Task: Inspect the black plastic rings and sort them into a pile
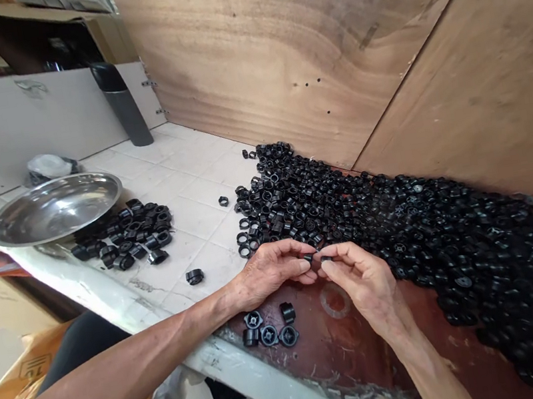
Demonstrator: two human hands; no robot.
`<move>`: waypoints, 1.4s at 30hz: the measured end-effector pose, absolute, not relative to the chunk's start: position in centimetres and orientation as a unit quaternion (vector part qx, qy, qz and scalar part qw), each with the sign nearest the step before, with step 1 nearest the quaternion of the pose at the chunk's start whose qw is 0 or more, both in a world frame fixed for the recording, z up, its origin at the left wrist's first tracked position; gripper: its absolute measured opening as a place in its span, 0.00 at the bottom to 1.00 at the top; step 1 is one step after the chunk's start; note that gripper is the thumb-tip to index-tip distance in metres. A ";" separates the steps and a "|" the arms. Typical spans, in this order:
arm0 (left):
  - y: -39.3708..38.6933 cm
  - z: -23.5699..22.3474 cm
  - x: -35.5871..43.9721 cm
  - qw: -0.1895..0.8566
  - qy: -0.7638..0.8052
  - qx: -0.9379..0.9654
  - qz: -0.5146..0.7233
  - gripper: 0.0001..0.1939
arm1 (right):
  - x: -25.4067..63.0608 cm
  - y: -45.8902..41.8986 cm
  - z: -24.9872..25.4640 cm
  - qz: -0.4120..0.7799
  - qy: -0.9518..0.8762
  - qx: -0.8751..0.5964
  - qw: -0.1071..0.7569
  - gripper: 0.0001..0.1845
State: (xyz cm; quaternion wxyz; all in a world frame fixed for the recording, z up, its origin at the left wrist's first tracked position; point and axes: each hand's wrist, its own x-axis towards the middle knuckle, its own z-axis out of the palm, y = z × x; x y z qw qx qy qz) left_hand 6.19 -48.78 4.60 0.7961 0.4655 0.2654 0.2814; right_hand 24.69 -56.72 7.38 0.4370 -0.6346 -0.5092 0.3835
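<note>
one grained wood wall (274,56) is standing behind one heap of glossy plastic rings (307,203). left of the heap, one round steel bowl (58,209) is shining. before it, the left hand (270,271) and right hand (368,281) are pinching small black pieces (309,258), fingertips nearly closed; five round caps (268,335) are lying nearer.

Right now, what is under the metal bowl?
Black parts lie beside its right rim, some perhaps partly beneath. Farther under the bowl is covered and cannot be seen.

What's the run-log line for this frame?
left hand: small black part | right hand: small black part | ahead: black-part pile | left: steel bowl
</note>
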 end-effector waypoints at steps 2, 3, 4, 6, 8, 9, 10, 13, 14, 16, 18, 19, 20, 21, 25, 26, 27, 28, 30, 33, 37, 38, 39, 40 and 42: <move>-48.8 4.7 6.1 0.811 0.260 0.431 0.297 0.21 | 24.5 -56.8 7.2 0.340 -0.528 -0.643 0.439 0.13; -48.9 4.7 6.1 0.812 0.256 0.428 0.303 0.21 | 24.4 -56.8 7.2 0.319 -0.539 -0.639 0.447 0.12; -48.9 4.7 6.1 0.807 0.256 0.434 0.308 0.21 | 24.3 -56.8 7.1 0.303 -0.550 -0.629 0.458 0.10; -48.9 4.7 6.1 0.790 0.262 0.458 0.312 0.19 | 24.1 -56.9 7.0 0.291 -0.563 -0.608 0.478 0.08; -49.0 4.7 6.1 0.775 0.270 0.479 0.312 0.18 | 23.9 -57.0 6.8 0.293 -0.559 -0.609 0.481 0.09; -49.0 4.7 6.0 0.772 0.271 0.484 0.312 0.18 | 23.9 -57.0 6.8 0.290 -0.554 -0.618 0.477 0.11; -49.0 4.7 6.0 0.771 0.270 0.486 0.311 0.18 | 23.9 -57.0 6.7 0.281 -0.552 -0.628 0.471 0.12; -49.2 5.0 6.0 0.765 0.272 0.492 0.314 0.17 | 23.9 -57.1 6.4 0.231 -0.571 -0.648 0.448 0.10; -49.2 5.1 6.0 0.760 0.277 0.496 0.316 0.17 | 24.0 -57.1 6.4 0.217 -0.581 -0.649 0.441 0.09; -49.4 5.3 6.0 0.750 0.281 0.505 0.323 0.17 | 24.0 -57.0 6.2 0.196 -0.601 -0.645 0.430 0.08; -49.6 5.4 6.1 0.745 0.277 0.508 0.332 0.16 | 24.0 -57.0 6.1 0.178 -0.616 -0.638 0.426 0.08; -49.6 5.3 6.1 0.743 0.274 0.509 0.338 0.16 | 24.0 -57.0 6.0 0.170 -0.622 -0.636 0.424 0.09; -49.7 5.2 6.1 0.740 0.271 0.511 0.344 0.15 | 24.0 -56.9 6.0 0.163 -0.627 -0.637 0.419 0.09; -49.7 5.1 6.1 0.735 0.269 0.515 0.351 0.15 | 24.0 -56.9 5.9 0.158 -0.631 -0.638 0.412 0.10; -49.7 4.7 6.0 0.718 0.266 0.529 0.367 0.14 | 23.9 -56.9 6.0 0.147 -0.642 -0.640 0.396 0.13; -49.7 4.7 6.0 0.716 0.266 0.530 0.367 0.14 | 23.8 -56.9 6.0 0.144 -0.644 -0.638 0.397 0.14; -49.7 4.6 5.9 0.713 0.264 0.535 0.369 0.14 | 23.8 -57.0 6.0 0.141 -0.645 -0.637 0.398 0.14; -49.7 4.6 5.8 0.706 0.261 0.544 0.371 0.13 | 23.7 -57.0 5.9 0.137 -0.647 -0.637 0.396 0.15; -49.7 4.7 5.7 0.684 0.253 0.576 0.370 0.12 | 23.6 -57.0 5.8 0.122 -0.653 -0.640 0.385 0.19; -49.7 4.7 5.7 0.668 0.249 0.604 0.357 0.11 | 23.5 -57.1 5.6 0.079 -0.670 -0.641 0.367 0.23; -49.8 4.8 5.9 0.717 0.264 0.548 0.340 0.13 | 23.3 -57.3 6.0 0.068 -0.668 -0.616 0.412 0.12; -49.8 4.9 6.0 0.731 0.270 0.529 0.337 0.14 | 23.3 -57.4 6.2 0.083 -0.673 -0.602 0.421 0.09; -49.8 4.9 6.0 0.741 0.274 0.511 0.338 0.15 | 23.3 -57.4 6.4 0.099 -0.682 -0.587 0.425 0.08; -49.8 5.0 6.0 0.748 0.276 0.499 0.339 0.15 | 23.3 -57.4 6.6 0.115 -0.690 -0.574 0.425 0.07; -49.7 5.1 6.0 0.752 0.275 0.491 0.344 0.15 | 23.3 -57.3 6.7 0.131 -0.697 -0.564 0.423 0.06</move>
